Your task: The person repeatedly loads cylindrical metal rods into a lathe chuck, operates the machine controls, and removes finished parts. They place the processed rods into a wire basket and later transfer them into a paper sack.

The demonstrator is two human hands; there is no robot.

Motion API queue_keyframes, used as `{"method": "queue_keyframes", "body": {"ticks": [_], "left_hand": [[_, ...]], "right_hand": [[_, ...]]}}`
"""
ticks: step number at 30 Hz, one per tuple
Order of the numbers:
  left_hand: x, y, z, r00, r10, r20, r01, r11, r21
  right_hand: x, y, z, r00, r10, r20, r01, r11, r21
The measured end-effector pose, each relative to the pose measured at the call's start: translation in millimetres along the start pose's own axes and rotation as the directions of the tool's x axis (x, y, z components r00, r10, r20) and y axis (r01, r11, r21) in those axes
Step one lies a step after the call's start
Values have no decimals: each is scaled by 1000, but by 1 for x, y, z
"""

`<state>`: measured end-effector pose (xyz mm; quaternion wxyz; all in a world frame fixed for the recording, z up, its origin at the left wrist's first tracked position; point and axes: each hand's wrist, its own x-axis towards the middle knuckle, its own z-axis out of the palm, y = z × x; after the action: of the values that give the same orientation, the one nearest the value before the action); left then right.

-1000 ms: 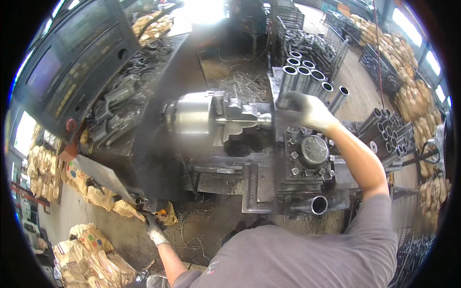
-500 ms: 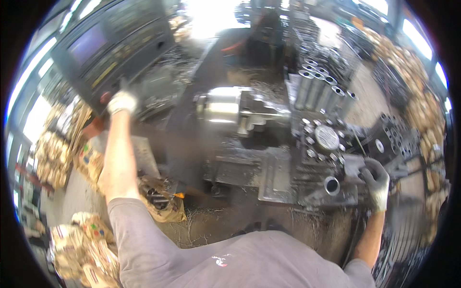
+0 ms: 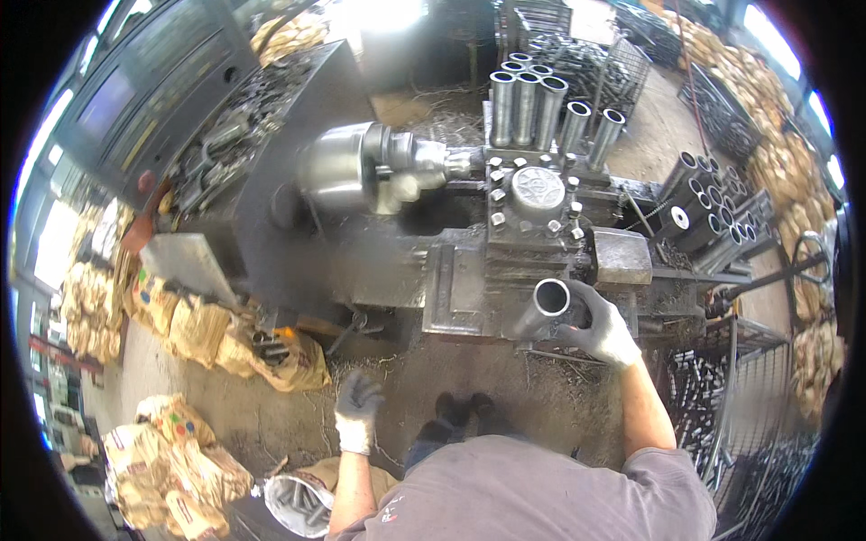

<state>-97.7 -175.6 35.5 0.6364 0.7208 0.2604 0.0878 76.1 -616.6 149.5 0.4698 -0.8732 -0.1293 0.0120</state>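
My right hand (image 3: 604, 329), in a grey-and-white glove, curls its thumb and fingers about the near side of a short metal tube (image 3: 548, 299). This tube stands tilted on the front of the lathe's carriage, its round mouth facing up. Lower down and to the left, my gloved left hand (image 3: 358, 413) hangs over the floor, holding nothing, with the fingers loosely bent and apart. Behind the tube sits a square tool post (image 3: 538, 191) ringed by bolts. Left of it, the chuck (image 3: 338, 171) looks smeared, as if turning, with a workpiece in it.
Several upright tubes (image 3: 525, 108) stand behind the tool post, and more are stacked in a rack (image 3: 713, 207) at the right. Sacks (image 3: 203, 334) and a white container of metal pieces (image 3: 298, 507) lie at the left. A grey control cabinet (image 3: 149, 95) is at the far left.
My left hand has come down from beside the cabinet to near my body. My right hand has moved from the carriage's right side to the tube. The view has shifted; the chuck now looks smeared.
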Motion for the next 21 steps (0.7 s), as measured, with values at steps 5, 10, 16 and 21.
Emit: {"method": "queue_keyframes", "body": {"ticks": [5,10,16,21], "left_hand": [[-80,-38,-30,978,-140,-157,152,986,67],[-202,-71,-64,888,-192,-419,235,970,54],[-412,-153,-100,603,-306,-736,396,917,-57],[-586,-189,-91,4,-424,-906,380,838,-391]], "right_hand": [[29,0,54,990,58,128,-35,984,-173],[-21,-78,157,844,-361,396,321,932,167],[-173,-189,337,253,-599,760,536,741,406],[-337,-245,433,-358,-625,694,420,556,718]]}}
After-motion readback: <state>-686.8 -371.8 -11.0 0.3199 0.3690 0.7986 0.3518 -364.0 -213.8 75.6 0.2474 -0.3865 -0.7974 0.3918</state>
